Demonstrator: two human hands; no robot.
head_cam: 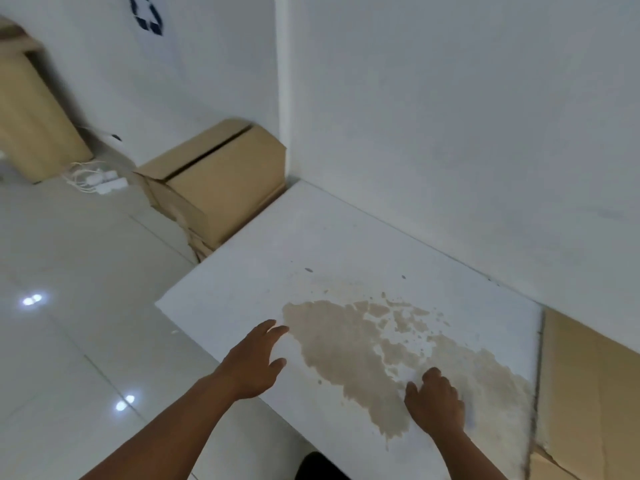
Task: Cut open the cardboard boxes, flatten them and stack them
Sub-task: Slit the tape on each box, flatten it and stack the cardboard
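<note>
A closed brown cardboard box stands on the floor in the wall corner, just past the far left end of a white table. Flat cardboard lies at the table's right end. A taller cardboard box leans at the far left. My left hand hovers over the table's front left edge with its fingers spread and holds nothing. My right hand is over the table's brown stain with its fingers curled under. A pale blur shows beside it, and I cannot tell whether it holds anything.
A large brown stain covers the table's near part. White walls close in behind and to the right. A white power strip with cables lies on the glossy tiled floor between the two boxes.
</note>
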